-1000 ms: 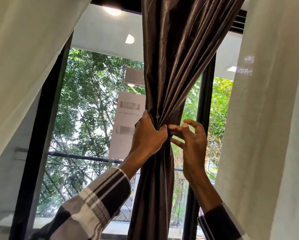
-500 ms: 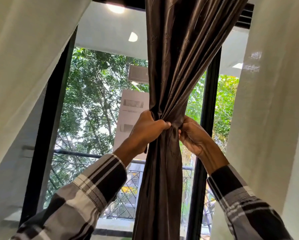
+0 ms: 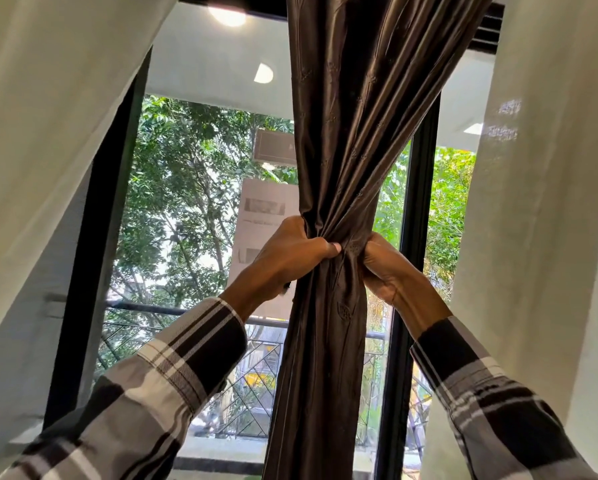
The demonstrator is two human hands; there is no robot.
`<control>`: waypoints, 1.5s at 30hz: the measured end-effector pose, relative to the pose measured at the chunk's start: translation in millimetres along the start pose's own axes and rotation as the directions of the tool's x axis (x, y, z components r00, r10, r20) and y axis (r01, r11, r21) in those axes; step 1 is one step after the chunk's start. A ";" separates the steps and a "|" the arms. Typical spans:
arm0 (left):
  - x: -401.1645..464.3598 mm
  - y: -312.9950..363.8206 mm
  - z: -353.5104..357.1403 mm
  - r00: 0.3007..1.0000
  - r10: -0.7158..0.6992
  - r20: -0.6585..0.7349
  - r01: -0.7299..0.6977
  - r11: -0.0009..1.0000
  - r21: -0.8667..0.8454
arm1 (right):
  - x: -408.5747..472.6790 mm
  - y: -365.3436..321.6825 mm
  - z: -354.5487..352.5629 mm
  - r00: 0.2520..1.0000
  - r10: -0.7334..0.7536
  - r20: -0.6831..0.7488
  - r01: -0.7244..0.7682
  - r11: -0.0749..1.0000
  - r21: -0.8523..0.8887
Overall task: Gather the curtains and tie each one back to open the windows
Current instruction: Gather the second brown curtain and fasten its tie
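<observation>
head | brown curtain bunched between left hand | right hand gripping

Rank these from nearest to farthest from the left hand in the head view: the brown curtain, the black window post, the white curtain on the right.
1. Brown curtain: gripped by the left hand, centre.
2. Black window post: just right of the right hand.
3. White curtain: far right edge.

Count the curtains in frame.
3. A brown curtain hangs at centre, bunched at mid-height by the left hand and right hand. One white curtain is at the left edge, another white curtain at the right. More may lie outside the view.
</observation>
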State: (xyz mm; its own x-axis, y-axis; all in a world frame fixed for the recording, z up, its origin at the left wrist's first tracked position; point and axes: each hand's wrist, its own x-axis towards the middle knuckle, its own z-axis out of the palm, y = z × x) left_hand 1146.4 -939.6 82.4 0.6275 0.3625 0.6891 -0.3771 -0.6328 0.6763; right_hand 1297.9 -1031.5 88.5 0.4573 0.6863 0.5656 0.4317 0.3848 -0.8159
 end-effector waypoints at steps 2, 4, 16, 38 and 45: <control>1.6 0.6 -2.7 1.000 0.006 0.025 -0.007 0.999 0.045 | 1.9 0.8 1.7 1.000 -0.008 -0.018 0.009 1.000 0.018; 3.8 0.3 -4.0 0.999 0.005 0.037 -0.010 0.994 0.113 | 1.0 -0.9 4.2 1.000 -0.015 0.006 0.015 0.997 0.070; 15.5 -2.1 -15.5 0.999 0.042 0.027 -0.050 0.898 0.438 | -8.6 5.4 -4.5 0.988 0.008 0.156 -0.020 0.997 0.074; 21.1 -9.8 -8.2 0.996 0.077 -0.034 -0.054 0.892 0.450 | -3.7 3.1 -13.1 0.958 -0.280 -0.055 0.242 0.901 -0.359; 19.7 -7.9 -5.1 0.994 0.078 -0.076 -0.032 0.877 0.479 | -0.3 -6.6 -31.6 0.985 0.053 -0.167 -0.078 0.985 -0.151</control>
State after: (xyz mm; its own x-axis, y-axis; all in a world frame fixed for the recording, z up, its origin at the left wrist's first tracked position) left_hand 1158.3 -923.9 91.9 0.5423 0.3629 0.7577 -0.0250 -0.8945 0.4463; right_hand 1319.5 -1053.8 97.5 0.6025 0.5933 0.5338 0.5068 0.2322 -0.8302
